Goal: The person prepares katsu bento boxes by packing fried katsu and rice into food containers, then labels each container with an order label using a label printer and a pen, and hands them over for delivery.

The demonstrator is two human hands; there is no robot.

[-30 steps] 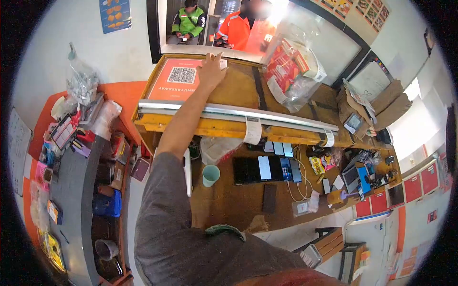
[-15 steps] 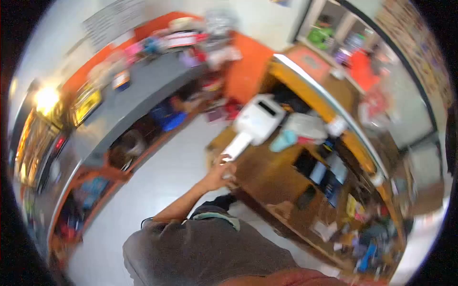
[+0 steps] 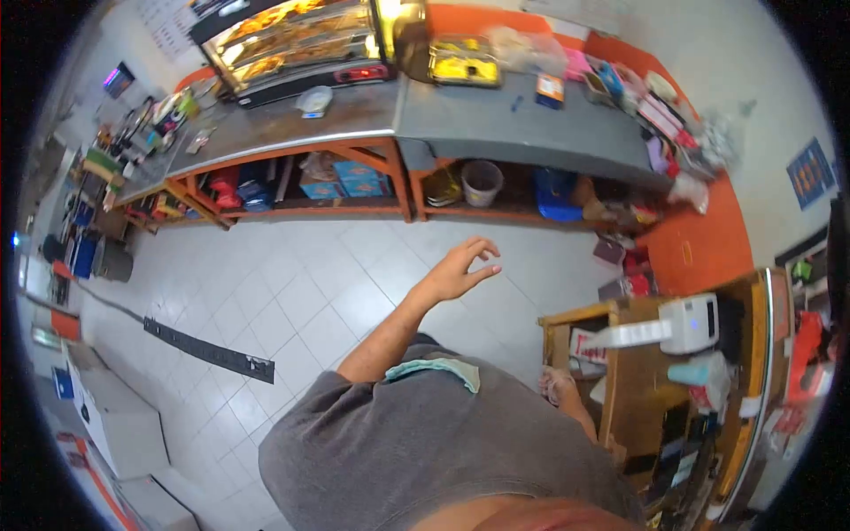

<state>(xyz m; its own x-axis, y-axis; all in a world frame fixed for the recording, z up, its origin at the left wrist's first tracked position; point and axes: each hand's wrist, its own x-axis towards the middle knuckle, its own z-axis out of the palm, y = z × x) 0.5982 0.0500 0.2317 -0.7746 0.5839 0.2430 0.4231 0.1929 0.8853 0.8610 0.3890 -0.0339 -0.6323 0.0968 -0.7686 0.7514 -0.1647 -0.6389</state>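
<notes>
My left hand (image 3: 462, 270) hangs over the tiled floor (image 3: 354, 265) with nothing in it, its fingers slightly curled and the thumb apart. Lower right, my right hand (image 3: 558, 387) is beside the open side of a wooden desk (image 3: 633, 380). It looks covered by a clear glove, and its fingers are too small and unclear to show whether they hold anything. On the desk stands a white printer (image 3: 689, 324), from which a long white paper strip (image 3: 633, 334) sticks out to the left. A light-blue cup-like item (image 3: 689, 373) lies nearby.
A grey counter (image 3: 531, 124) runs along the far wall, bearing a lit food display (image 3: 297, 44), a yellow tray (image 3: 465, 69) and a small scale (image 3: 314, 102). Below are blue boxes (image 3: 359, 180) and a bucket (image 3: 482, 182). A black strap (image 3: 208, 350) appears at the left.
The view has swung left, towards the counter and display. My left hand has moved away from the end of the paper strip and is now over the floor. My right hand has come into view.
</notes>
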